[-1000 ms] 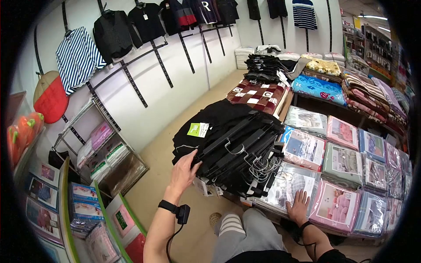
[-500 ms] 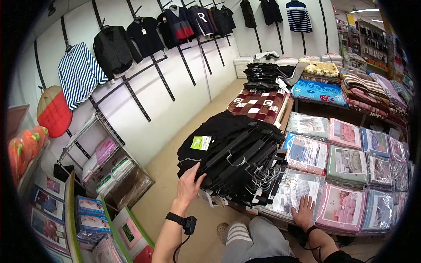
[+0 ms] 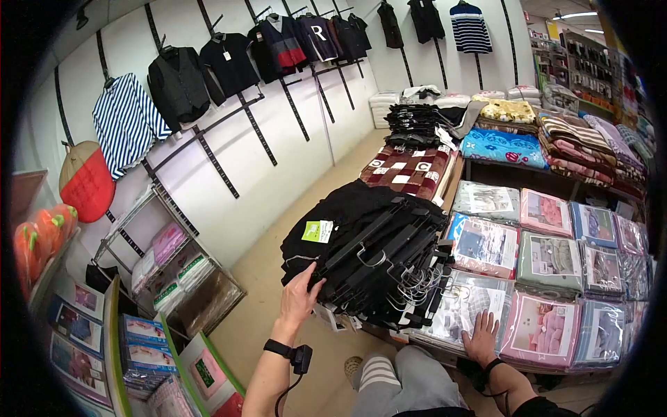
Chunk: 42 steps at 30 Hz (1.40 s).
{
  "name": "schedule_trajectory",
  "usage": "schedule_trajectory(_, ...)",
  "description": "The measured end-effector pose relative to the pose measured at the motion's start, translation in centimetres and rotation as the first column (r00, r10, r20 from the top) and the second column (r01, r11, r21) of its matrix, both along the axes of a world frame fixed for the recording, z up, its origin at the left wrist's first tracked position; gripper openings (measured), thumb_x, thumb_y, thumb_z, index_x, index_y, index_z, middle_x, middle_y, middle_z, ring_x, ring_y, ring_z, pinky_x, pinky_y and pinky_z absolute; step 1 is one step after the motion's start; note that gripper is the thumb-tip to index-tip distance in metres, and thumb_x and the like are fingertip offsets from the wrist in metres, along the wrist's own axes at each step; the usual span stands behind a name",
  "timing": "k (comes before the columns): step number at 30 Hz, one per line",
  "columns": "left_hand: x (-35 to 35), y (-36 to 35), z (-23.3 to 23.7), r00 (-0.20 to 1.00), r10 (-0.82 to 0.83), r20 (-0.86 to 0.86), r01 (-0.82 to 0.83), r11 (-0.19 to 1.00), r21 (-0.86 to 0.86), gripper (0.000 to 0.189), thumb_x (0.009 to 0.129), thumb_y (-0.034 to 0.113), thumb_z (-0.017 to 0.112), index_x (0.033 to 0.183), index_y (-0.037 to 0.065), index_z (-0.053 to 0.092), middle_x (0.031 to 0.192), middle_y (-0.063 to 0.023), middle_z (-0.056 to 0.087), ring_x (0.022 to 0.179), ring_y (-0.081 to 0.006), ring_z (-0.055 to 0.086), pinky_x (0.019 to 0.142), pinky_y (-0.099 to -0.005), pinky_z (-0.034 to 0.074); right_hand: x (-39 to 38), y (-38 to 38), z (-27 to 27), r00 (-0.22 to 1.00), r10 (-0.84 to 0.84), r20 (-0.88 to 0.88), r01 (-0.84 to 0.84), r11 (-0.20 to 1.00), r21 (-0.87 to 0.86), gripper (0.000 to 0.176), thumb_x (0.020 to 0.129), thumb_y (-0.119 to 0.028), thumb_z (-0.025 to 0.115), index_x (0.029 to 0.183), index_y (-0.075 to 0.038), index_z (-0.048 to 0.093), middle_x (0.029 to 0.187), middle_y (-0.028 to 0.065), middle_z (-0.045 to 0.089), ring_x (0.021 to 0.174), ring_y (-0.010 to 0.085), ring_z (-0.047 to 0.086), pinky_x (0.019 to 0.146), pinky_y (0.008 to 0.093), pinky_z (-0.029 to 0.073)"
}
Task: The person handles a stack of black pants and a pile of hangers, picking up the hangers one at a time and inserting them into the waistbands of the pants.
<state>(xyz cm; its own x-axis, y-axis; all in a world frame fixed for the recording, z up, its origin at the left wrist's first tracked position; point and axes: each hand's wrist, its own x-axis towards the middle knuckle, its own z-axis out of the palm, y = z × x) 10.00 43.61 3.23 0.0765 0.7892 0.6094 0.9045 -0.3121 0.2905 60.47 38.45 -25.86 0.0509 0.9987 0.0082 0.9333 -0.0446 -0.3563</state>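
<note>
One pile of black garments [image 3: 358, 208] lies with its many black hangers [image 3: 361, 240] and silver hooks, too overlapped to count. Two hands work beside it. The left hand [image 3: 300, 297] touches the pile's near left edge, thumb apart from the bent fingers; whether cloth is pinched I cannot tell. The right hand [image 3: 481, 337], right of the pile, lies open, fingers spread, on one grey bedding pack [image 3: 451, 306]. At least ten such packs, each with a picture card, sit in three rows to the pile's right. Beyond the pile are one brown checked blanket [image 3: 399, 170] and one stack of folded black clothes [image 3: 410, 126].

One green-and-white tag [image 3: 317, 231] rests on the pile, its print too small to read. On the wall beyond, one dark top [image 3: 317, 42] bears a white "R".

The packs cover a low display table; left of the pile are a tan floor [image 3: 260, 267], one metal rack [image 3: 208, 274] and a white wall [image 3: 229, 146] hung with clothes.
</note>
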Motion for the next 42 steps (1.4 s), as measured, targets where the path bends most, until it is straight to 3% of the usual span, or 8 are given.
schedule_trajectory(8,0.4,-0.2,0.4,1.0,0.005,-0.014,-0.005,1.0,-0.006,0.049,0.094,0.015,0.083,0.138,0.001,0.067,0.122,-0.0231,0.076,0.108,-0.0413,0.075,0.092,-0.0454,0.06,0.1,-0.1,0.1,1.0,0.008,-0.013,-0.008,1.0,0.018,0.093,0.102,-0.056,0.057,0.165,0.009,0.034,0.176,0.0283,0.021,0.165,0.0456,0.009,0.133,0.0633,0.003)
schedule_trajectory(11,0.2,0.0,0.0,1.0,0.019,0.012,-0.019,1.0,-0.006,0.05,0.099,0.021,0.079,0.145,0.008,0.064,0.129,-0.0218,0.075,0.108,-0.0397,0.077,0.087,-0.0451,0.062,0.1,-0.2,0.0,1.0,0.003,-0.015,-0.003,1.0,0.025,0.093,0.102,-0.056,0.056,0.165,0.009,0.033,0.176,0.0284,0.021,0.165,0.0457,0.01,0.133,0.0631,0.003)
schedule_trajectory(14,1.2,-0.5,0.3,0.991,0.048,0.125,-0.047,0.999,-0.014,0.047,0.096,0.016,0.081,0.139,0.003,0.067,0.123,-0.0234,0.076,0.109,-0.0412,0.075,0.092,-0.0459,0.06,0.0,0.0,0.0,1.0,0.0,-0.006,0.0,1.0,0.023,0.094,0.102,-0.057,0.055,0.165,0.009,0.033,0.176,0.0285,0.022,0.165,0.0456,0.01,0.133,0.063,0.003)
schedule_trajectory(20,0.3,-0.1,-0.1,1.0,-0.001,0.027,0.0,0.999,0.048,0.043,0.1,0.023,0.078,0.14,0.009,0.068,0.125,-0.0227,0.076,0.108,-0.0402,0.076,0.088,-0.0449,0.061,-0.1,0.0,-0.2,1.0,0.004,0.019,-0.004,1.0,0.018,0.094,0.102,-0.057,0.054,0.165,0.009,0.032,0.176,0.0283,0.022,0.165,0.0462,0.011,0.133,0.0627,0.003)
schedule_trajectory(32,0.3,0.1,1.0,0.999,0.023,-0.029,-0.021,0.996,0.088,0.038,0.1,0.026,0.078,0.134,0.011,0.072,0.107,-0.0206,0.079,0.078,-0.0357,0.077,0.07,-0.0424,0.059,0.0,-0.1,0.6,1.0,0.0,-0.005,0.0,0.999,-0.05,0.095,0.103,-0.057,0.054,0.166,0.009,0.029,0.178,0.028,0.017,0.166,0.0467,0.005,0.133,0.0628,0.0)
schedule_trajectory(39,0.8,-0.2,2.2,1.0,-0.024,0.02,0.022,0.991,0.135,0.035,0.099,0.026,0.079,0.129,0.011,0.074,0.104,-0.0182,0.08,0.072,-0.0331,0.075,0.066,-0.0399,0.059,0.4,0.3,0.4,0.998,0.016,-0.053,-0.022,0.994,-0.11,0.099,0.103,-0.058,0.055,0.168,0.008,0.022,0.18,0.026,0.01,0.167,0.0451,-0.002,0.132,0.0626,-0.005)
schedule_trajectory(42,0.9,-0.3,3.2,1.0,-0.028,-0.003,0.028,0.99,0.138,0.034,0.098,0.026,0.08,0.128,0.01,0.075,0.104,-0.0184,0.08,0.069,-0.0324,0.075,0.065,-0.0397,0.058,0.1,0.8,-0.9,0.995,-0.025,0.093,0.019,0.998,0.065,0.084,0.101,-0.055,0.059,0.157,0.006,0.049,0.173,0.0303,0.029,0.163,0.0465,0.022,0.132,0.0579,0.018)
